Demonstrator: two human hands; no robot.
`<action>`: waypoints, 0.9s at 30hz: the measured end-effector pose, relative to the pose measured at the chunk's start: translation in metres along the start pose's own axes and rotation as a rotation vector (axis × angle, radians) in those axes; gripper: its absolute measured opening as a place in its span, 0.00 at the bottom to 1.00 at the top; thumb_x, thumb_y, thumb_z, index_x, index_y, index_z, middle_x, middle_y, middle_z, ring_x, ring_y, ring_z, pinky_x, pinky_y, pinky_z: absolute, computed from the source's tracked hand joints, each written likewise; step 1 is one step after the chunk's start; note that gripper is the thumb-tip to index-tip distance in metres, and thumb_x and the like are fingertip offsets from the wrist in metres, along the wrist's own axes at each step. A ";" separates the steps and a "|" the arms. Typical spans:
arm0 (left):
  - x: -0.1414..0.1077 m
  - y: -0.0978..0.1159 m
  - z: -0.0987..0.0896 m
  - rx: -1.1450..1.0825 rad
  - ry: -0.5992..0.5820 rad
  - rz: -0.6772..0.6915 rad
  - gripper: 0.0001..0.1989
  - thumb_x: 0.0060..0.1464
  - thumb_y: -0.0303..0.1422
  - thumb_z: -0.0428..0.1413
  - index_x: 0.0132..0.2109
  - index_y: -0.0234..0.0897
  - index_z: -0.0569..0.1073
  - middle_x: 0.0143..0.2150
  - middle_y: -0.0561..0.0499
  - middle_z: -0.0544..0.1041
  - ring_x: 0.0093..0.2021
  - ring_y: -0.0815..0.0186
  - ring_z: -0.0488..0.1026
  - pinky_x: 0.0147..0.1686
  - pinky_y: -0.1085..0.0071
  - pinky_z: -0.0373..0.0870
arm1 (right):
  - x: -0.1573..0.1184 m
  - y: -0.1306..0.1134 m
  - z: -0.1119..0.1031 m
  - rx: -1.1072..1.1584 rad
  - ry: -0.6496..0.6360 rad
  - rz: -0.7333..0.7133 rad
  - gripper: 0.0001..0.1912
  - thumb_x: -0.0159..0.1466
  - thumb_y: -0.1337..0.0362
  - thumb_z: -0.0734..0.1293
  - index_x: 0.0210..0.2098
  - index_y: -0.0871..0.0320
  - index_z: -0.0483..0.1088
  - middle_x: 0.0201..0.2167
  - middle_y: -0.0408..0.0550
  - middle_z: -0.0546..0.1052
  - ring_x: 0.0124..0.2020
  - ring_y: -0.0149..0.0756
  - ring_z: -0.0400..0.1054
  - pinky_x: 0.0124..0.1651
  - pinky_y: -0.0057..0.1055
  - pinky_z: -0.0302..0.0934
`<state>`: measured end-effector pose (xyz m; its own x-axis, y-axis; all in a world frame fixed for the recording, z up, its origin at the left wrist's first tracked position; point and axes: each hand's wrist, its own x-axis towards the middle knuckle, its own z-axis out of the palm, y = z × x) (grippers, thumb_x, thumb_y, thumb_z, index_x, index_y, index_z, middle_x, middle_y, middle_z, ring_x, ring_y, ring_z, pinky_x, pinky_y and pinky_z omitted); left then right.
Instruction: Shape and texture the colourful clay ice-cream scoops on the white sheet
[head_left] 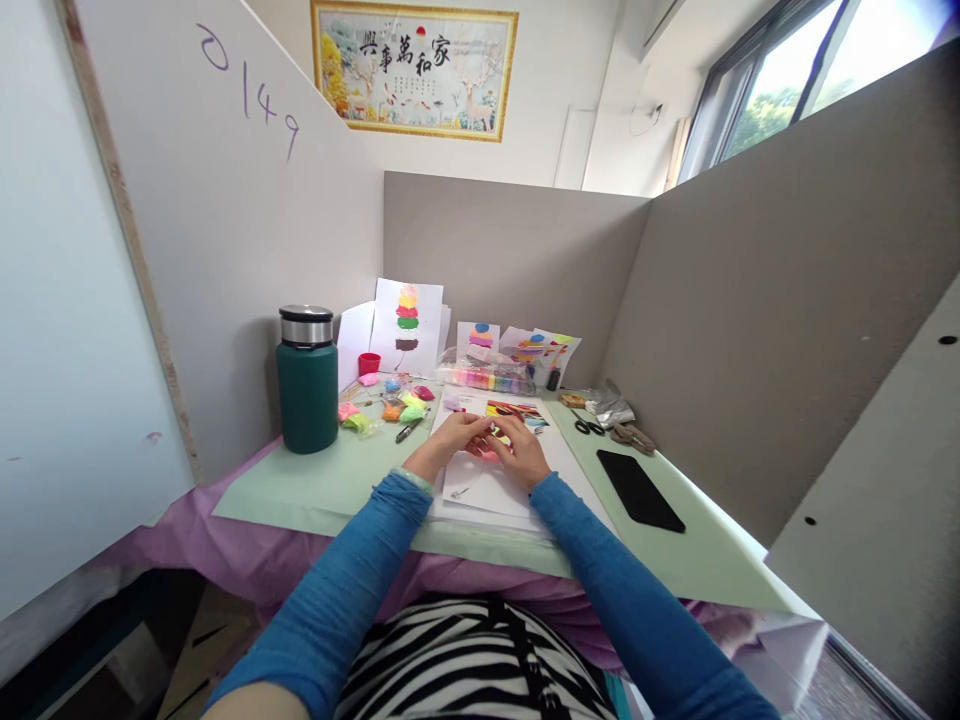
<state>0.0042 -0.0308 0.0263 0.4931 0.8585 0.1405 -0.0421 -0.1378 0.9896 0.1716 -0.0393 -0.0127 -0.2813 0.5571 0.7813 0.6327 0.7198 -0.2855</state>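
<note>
Grey partitions (517,240) are set around three sides of the workplace, with daylight admitted by a window (780,100) at upper right and a framed picture (416,70) hung behind. Within them, a table (300,490) is covered in pale green, and purple cloth (187,530) is gathered below its near edge. White paper (480,487) is laid at the centre, beneath both hands. At left, a green flask (307,395) is stood upright; it could be toppled if struck by the left forearm. To the right of the paper, a black phone (641,490) is placed flat. The left hand (463,435) and right hand (523,455) are held together, fingers bent and tips nearly meeting; whether anything is pinched cannot be told. Bright packets (391,411) are scattered beyond the left wrist. Smallest, a pink patch (490,457) is seen under the fingers; whether it is held or rests on the paper is unclear. It could be smudged by an unsteady fingertip.
</note>
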 end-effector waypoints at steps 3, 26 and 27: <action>0.000 0.001 0.000 0.004 -0.008 -0.009 0.27 0.41 0.53 0.63 0.34 0.29 0.74 0.25 0.50 0.75 0.25 0.68 0.73 0.29 0.72 0.68 | 0.000 -0.002 -0.001 0.009 -0.008 0.006 0.15 0.65 0.62 0.62 0.50 0.55 0.71 0.46 0.53 0.73 0.47 0.42 0.68 0.50 0.42 0.65; 0.002 -0.004 -0.001 0.009 -0.047 0.000 0.25 0.42 0.51 0.63 0.32 0.29 0.74 0.25 0.49 0.75 0.26 0.68 0.73 0.30 0.71 0.67 | -0.001 -0.005 -0.001 0.016 -0.027 0.056 0.15 0.65 0.62 0.62 0.50 0.57 0.70 0.45 0.53 0.74 0.41 0.39 0.69 0.46 0.39 0.66; 0.001 -0.003 0.000 0.010 -0.045 -0.004 0.25 0.42 0.51 0.63 0.33 0.29 0.74 0.26 0.48 0.75 0.26 0.68 0.74 0.31 0.71 0.68 | -0.001 -0.005 -0.002 0.013 -0.034 0.062 0.15 0.65 0.62 0.62 0.50 0.57 0.70 0.44 0.53 0.74 0.41 0.39 0.69 0.47 0.39 0.66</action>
<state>0.0049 -0.0293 0.0237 0.5322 0.8358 0.1351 -0.0314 -0.1399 0.9897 0.1696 -0.0442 -0.0108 -0.2669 0.6142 0.7426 0.6401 0.6890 -0.3399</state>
